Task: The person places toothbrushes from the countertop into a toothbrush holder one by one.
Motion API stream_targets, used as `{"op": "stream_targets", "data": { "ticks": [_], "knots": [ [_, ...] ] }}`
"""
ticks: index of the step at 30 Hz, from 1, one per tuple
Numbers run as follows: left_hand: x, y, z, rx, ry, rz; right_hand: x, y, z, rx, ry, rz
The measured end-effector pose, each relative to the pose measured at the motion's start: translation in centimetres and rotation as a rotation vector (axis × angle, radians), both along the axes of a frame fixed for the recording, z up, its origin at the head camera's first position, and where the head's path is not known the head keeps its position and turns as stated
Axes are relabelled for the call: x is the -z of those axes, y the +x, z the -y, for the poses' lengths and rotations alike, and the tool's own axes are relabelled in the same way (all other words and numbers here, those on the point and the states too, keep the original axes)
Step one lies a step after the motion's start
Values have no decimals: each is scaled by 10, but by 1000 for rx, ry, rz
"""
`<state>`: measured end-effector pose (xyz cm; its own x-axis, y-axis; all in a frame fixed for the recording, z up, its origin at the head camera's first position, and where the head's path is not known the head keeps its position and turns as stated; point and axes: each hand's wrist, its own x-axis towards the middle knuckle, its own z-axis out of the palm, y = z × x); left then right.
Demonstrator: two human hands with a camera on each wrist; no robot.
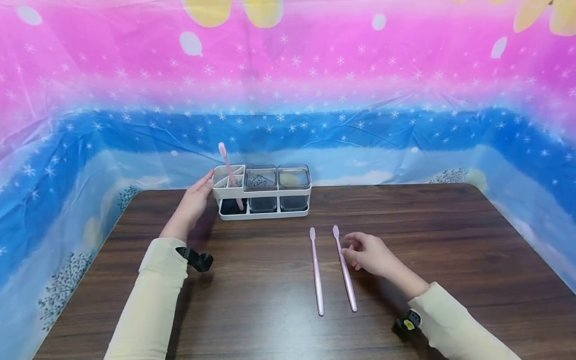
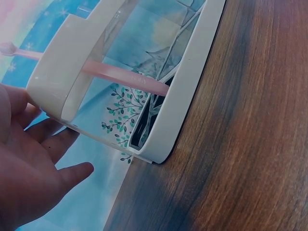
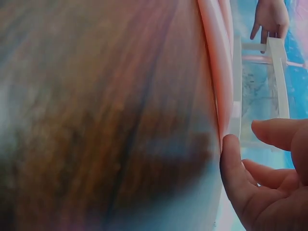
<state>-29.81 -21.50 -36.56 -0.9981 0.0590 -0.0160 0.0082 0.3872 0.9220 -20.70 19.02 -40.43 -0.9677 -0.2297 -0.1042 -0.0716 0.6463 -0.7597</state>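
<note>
A white toothbrush holder stands at the back of the table, with a pink toothbrush leaning in its left divided section. My left hand rests its fingertips against the holder's left end; in the left wrist view the thumb stands away from it. Two more pink toothbrushes lie side by side in front, a left one and a right one. My right hand is just right of the right one, fingers loosely bent. In the right wrist view a fingertip overlaps the toothbrush, the thumb apart.
Two clear cups, one in the middle and one on the right, sit in the holder. Under everything is a dark wood table. A patterned pink and blue cloth hangs around its back and sides.
</note>
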Motion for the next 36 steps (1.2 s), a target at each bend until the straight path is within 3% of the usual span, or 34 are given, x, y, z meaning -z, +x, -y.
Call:
{"op": "stream_targets", "data": {
  "ticks": [4,13,22,36],
  "knots": [
    [0,0,0,3,-7,-1,1,0,2,-4,-17,36],
    [-1,2,2,0,-14,3,4,-1,7,0,73,32],
    [-1,1,0,7,0,-5,1,0,13,27,91,54],
    [-2,3,-1,7,4,4,0,2,20,41,175,13]
  ]
}}
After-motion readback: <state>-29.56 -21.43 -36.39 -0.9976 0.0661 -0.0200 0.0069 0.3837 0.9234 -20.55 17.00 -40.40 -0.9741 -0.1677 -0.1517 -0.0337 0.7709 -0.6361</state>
